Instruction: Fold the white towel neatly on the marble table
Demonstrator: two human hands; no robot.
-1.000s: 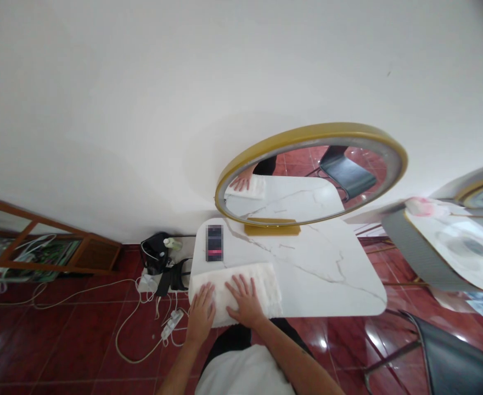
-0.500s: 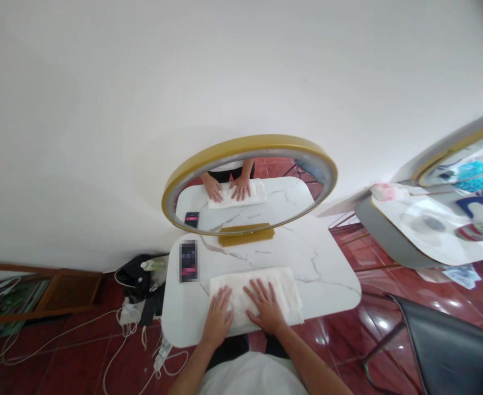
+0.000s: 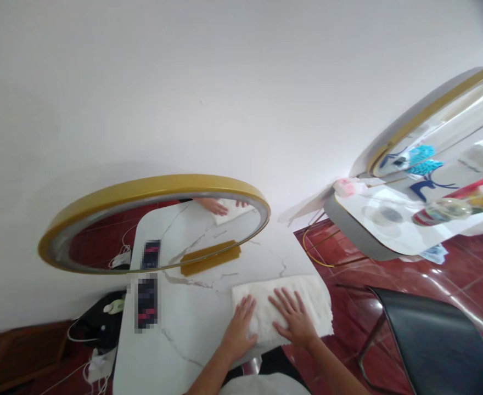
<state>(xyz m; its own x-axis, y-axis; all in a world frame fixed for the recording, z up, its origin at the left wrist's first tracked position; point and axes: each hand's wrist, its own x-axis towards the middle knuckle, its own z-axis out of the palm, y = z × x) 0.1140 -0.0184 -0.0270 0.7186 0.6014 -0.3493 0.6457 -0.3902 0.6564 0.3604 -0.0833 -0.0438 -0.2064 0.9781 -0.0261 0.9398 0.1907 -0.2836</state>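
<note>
A person's two hands rest palm down on a single white cloth (image 3: 262,319) at the near right corner of a marble-patterned table (image 3: 184,334). The left hand (image 3: 240,329) lies flat with its fingers close together; the right hand (image 3: 296,319) sits just beside it, fingers fanned wide. Neither hand grips anything, and the two are apart from each other.

The step in hand appears to be pressing or smoothing the cloth against the tabletop; the next move would seem to call for even pressure from both palms, with care at the table's edge, where the fringed end lies.

By count: one cloth, one phone (image 3: 147,303), its screen blurred, on the left of the table; two gold-rimmed mirrors, one (image 3: 163,236) standing on this table and another (image 3: 443,126) at right; two tables, the second (image 3: 373,197) crowded with items too unclear to number; and one black chair (image 3: 443,340).
</note>
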